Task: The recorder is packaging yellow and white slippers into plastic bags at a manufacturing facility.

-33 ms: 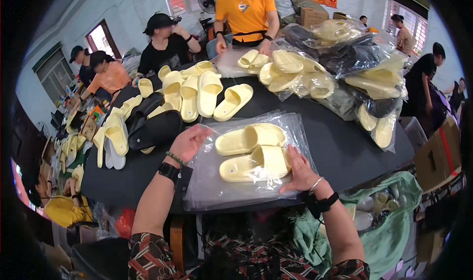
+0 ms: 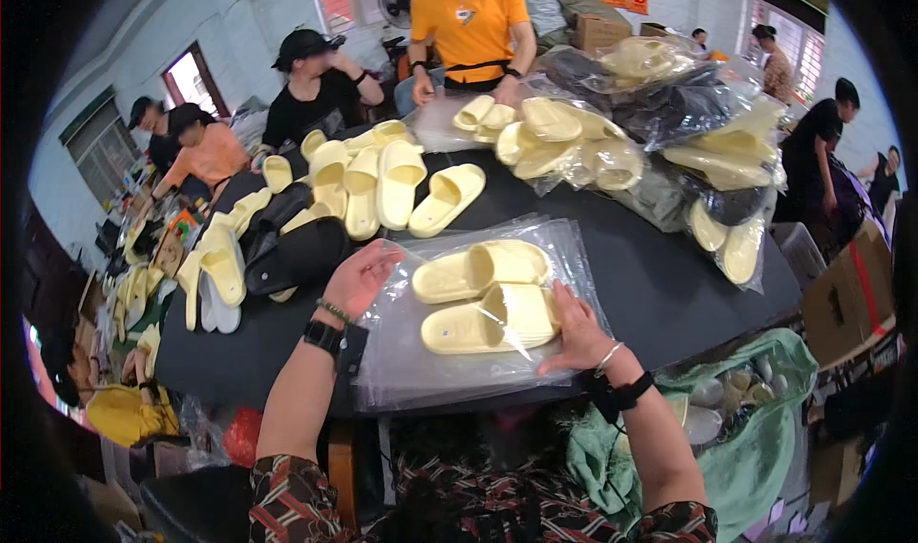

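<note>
A pair of pale yellow slippers (image 2: 488, 304) lies side by side in a clear plastic bag, on top of a stack of flat clear bags (image 2: 392, 371). My left hand (image 2: 361, 280) is at the bag's left edge, its fingertips pinched together on the thin film. At the toe ends of the slippers rests my right hand (image 2: 579, 333), its fingers stretched out and the thumb apart. It presses against the toes and the plastic there; whether film lies between is hard to see.
Loose yellow slippers (image 2: 402, 184) and black slippers (image 2: 298, 256) crowd the dark table's (image 2: 650, 266) left side. Bagged slippers (image 2: 727, 151) heap up at the back right. A person in orange (image 2: 473, 27) stands across the table. A green sack (image 2: 746, 476) hangs at the lower right.
The whole view has shifted slightly. Both hands keep nearly the same place at the bag and the slippers.
</note>
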Action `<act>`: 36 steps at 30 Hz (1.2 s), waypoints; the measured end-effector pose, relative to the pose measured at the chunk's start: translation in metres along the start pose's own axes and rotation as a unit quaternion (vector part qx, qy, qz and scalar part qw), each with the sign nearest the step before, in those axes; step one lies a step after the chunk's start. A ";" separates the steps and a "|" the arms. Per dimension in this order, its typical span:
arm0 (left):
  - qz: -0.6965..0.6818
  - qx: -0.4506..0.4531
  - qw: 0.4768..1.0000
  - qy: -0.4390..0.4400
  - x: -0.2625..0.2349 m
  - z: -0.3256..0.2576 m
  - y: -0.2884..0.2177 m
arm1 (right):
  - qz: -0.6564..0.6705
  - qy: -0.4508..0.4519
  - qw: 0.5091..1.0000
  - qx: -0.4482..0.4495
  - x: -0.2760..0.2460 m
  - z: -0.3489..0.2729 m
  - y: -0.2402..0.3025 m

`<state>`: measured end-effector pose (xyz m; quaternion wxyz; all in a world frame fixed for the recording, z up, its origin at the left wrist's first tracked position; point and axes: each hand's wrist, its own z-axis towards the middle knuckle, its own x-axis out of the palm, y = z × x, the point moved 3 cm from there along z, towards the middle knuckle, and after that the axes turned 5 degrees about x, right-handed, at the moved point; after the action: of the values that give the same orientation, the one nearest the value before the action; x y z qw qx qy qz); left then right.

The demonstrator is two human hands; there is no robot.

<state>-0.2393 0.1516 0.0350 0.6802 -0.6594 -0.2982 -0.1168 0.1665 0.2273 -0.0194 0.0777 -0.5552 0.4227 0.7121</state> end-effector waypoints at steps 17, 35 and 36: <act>0.718 0.279 0.504 0.391 0.047 -0.021 0.040 | 0.030 -0.028 0.999 -0.004 0.005 -0.001 -0.003; 0.658 0.142 0.597 0.437 0.105 0.020 0.068 | 0.046 -0.026 0.999 -0.001 0.005 -0.003 0.000; 0.659 0.140 0.597 0.435 0.101 0.021 0.068 | 0.046 -0.025 0.999 0.001 0.004 -0.001 0.000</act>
<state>-0.1265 0.2024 0.0341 0.7052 -0.4441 0.5362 0.1341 0.1660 0.2248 -0.0227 0.0558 -0.5173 0.4465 0.7279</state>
